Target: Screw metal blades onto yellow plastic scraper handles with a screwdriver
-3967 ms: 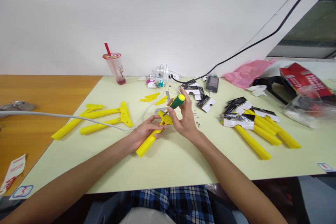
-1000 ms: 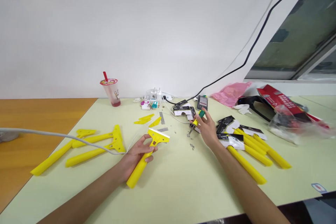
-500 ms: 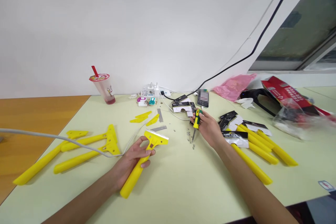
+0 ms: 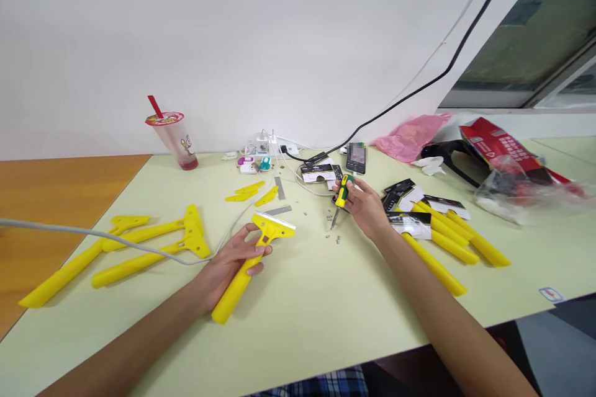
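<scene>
- Head view: pale green table (image 4: 298,298) under a white wall, wooden top adjoining on the left.
- Left hand (image 4: 230,263) wrapped around the handle of a yellow scraper (image 4: 249,263), head raised off the table, metal blade along its far edge.
- Right hand (image 4: 367,208), right of the scraper, closed around a green-and-yellow screwdriver (image 4: 341,192), tip down among small screws (image 4: 333,223).
- Left of the scraper: three more yellow scrapers (image 4: 139,245) under a grey cable (image 4: 93,234).
- Beyond the scraper: drink cup (image 4: 174,136), loose blades, black cards.
- Far right of the scraper: packaged scrapers (image 4: 442,229).
- Probably light, stiff plastic, fairly slick; best gripped mid-handle, clear of the sharp blade edge.
</scene>
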The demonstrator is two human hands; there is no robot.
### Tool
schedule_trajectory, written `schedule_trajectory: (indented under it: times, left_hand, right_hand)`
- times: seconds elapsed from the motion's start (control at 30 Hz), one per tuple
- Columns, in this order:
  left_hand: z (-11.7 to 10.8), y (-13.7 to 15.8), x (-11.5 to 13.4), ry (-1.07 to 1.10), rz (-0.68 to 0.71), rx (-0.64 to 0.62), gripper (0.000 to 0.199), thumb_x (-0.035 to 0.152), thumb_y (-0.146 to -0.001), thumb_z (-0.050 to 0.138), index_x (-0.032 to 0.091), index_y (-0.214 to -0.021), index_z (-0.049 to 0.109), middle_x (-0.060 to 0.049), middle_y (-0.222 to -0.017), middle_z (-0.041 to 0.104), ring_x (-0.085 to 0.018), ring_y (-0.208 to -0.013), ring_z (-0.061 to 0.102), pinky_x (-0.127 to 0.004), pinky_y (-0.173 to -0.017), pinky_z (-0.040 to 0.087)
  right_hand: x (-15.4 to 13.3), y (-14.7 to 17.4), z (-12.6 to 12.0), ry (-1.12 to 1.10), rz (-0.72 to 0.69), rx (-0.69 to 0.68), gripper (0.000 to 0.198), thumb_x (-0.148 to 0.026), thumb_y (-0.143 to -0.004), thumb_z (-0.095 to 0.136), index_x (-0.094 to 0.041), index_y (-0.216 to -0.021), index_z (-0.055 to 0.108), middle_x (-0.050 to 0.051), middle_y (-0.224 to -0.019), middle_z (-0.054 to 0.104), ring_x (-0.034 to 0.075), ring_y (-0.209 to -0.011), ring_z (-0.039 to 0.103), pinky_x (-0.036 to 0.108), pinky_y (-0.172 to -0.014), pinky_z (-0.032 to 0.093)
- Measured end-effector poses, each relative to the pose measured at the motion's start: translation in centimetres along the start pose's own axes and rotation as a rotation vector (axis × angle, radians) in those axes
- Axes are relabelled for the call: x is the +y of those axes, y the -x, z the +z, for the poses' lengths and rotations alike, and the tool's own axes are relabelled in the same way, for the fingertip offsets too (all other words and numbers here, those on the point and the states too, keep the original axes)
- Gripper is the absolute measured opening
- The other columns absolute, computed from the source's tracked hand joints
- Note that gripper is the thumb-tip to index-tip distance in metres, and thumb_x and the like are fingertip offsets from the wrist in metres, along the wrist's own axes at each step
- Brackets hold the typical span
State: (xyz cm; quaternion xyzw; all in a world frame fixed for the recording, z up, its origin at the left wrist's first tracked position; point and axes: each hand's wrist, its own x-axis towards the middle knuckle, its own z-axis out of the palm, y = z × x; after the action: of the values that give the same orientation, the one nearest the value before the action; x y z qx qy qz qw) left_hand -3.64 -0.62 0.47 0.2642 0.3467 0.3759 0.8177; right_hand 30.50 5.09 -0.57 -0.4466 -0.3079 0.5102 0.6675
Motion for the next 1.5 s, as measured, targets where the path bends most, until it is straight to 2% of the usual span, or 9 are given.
schedule_trajectory:
  times: [0.17, 0.3, 0.47, 0.63, 0.8, 1.0, 1.23, 1.4, 1.5]
  left_hand:
    - [-0.2, -0.1, -0.4, -0.007, 0.016, -0.012, 0.054, 0.003, -0.077, 0.089, 0.022, -0.119, 0.061, -0.007, -0.111, 0.067, -0.015, -0.093, 0.070, -0.019, -0.051, 0.041]
    - [0.0, -0.1, -0.3, 0.017, 0.008, -0.003, 0.048, 0.004, -0.077, 0.088, 0.019, -0.115, 0.062, -0.009, -0.112, 0.067, -0.016, -0.091, 0.071, -0.020, -0.055, 0.046]
    - [0.3, -0.2, -0.1, 0.034, -0.019, 0.030, 0.046, 0.004, -0.078, 0.088, 0.017, -0.114, 0.063, -0.009, -0.104, 0.067, -0.016, -0.087, 0.070, -0.021, -0.058, 0.050]
    - [0.2, -0.2, -0.1, 0.032, -0.014, 0.028, 0.047, 0.004, -0.078, 0.087, 0.017, -0.116, 0.063, -0.009, -0.108, 0.069, -0.016, -0.090, 0.071, -0.021, -0.058, 0.051]
    - [0.0, -0.3, -0.1, 0.014, -0.046, 0.017, 0.048, 0.005, -0.078, 0.087, 0.017, -0.117, 0.062, -0.009, -0.104, 0.072, -0.015, -0.086, 0.072, -0.021, -0.061, 0.052]
    - [-0.2, -0.5, -0.4, 0.035, -0.065, 0.019, 0.047, 0.003, -0.078, 0.087, 0.016, -0.117, 0.065, -0.010, -0.110, 0.073, -0.016, -0.089, 0.074, -0.021, -0.062, 0.053]
    - [-0.1, -0.3, -0.4, -0.002, -0.057, 0.022, 0.044, 0.004, -0.080, 0.086, 0.017, -0.117, 0.066, -0.011, -0.107, 0.073, -0.018, -0.092, 0.074, -0.023, -0.065, 0.054]
    - [0.2, -0.2, -0.3, 0.006, -0.043, 0.043, 0.047, 0.003, -0.077, 0.086, 0.016, -0.117, 0.065, -0.011, -0.109, 0.073, -0.019, -0.092, 0.073, -0.024, -0.064, 0.053]
    - [0.3, -0.2, -0.4, 0.000, -0.043, 0.038, 0.049, 0.003, -0.076, 0.087, 0.016, -0.117, 0.064, -0.012, -0.111, 0.073, -0.018, -0.091, 0.072, -0.024, -0.063, 0.053]
  right_hand:
    - [-0.2, 0.3, 0.3, -0.042, -0.027, -0.007, 0.048, -0.039, -0.069, 0.105, -0.021, -0.100, 0.073, 0.008, -0.110, 0.083, 0.024, -0.102, 0.083, 0.029, -0.078, 0.069]
    - [-0.2, 1.3, 1.6, -0.103, -0.067, -0.024, 0.050, -0.038, -0.064, 0.108, -0.022, -0.096, 0.073, 0.005, -0.105, 0.082, 0.024, -0.101, 0.083, 0.032, -0.082, 0.072]
    - [0.0, 3.6, 3.9, -0.201, -0.118, -0.052, 0.043, -0.037, -0.070, 0.106, -0.023, -0.094, 0.073, 0.001, -0.106, 0.080, 0.020, -0.106, 0.081, 0.028, -0.085, 0.072]
    - [0.1, 4.9, 4.9, -0.262, -0.056, -0.087, 0.036, -0.036, -0.075, 0.103, -0.022, -0.096, 0.077, 0.001, -0.108, 0.080, 0.015, -0.107, 0.079, 0.019, -0.084, 0.070]
    - [0.2, 5.0, 4.8, -0.233, -0.059, -0.075, 0.038, -0.039, -0.075, 0.103, -0.024, -0.094, 0.074, -0.001, -0.107, 0.079, 0.016, -0.107, 0.080, 0.022, -0.083, 0.071]
    - [1.0, 5.0, 4.6, -0.113, -0.123, -0.087, 0.046, -0.046, -0.074, 0.103, -0.026, -0.097, 0.068, -0.002, -0.106, 0.078, 0.023, -0.109, 0.081, 0.038, -0.089, 0.073]
    - [1.0, 4.8, 4.1, 0.039, -0.281, -0.089, 0.044, -0.046, -0.080, 0.098, -0.030, -0.106, 0.065, -0.002, -0.104, 0.077, 0.022, -0.094, 0.081, 0.042, -0.084, 0.073]
    - [1.0, 3.6, 2.8, 0.147, -0.152, -0.161, 0.042, -0.052, -0.080, 0.096, -0.028, -0.105, 0.071, 0.000, -0.103, 0.075, 0.016, -0.072, 0.072, 0.036, -0.070, 0.072]
    - [1.5, 3.0, 2.6, 0.171, -0.125, -0.170, 0.045, -0.051, -0.077, 0.098, -0.028, -0.105, 0.071, 0.000, -0.102, 0.074, 0.015, -0.069, 0.070, 0.037, -0.068, 0.072]
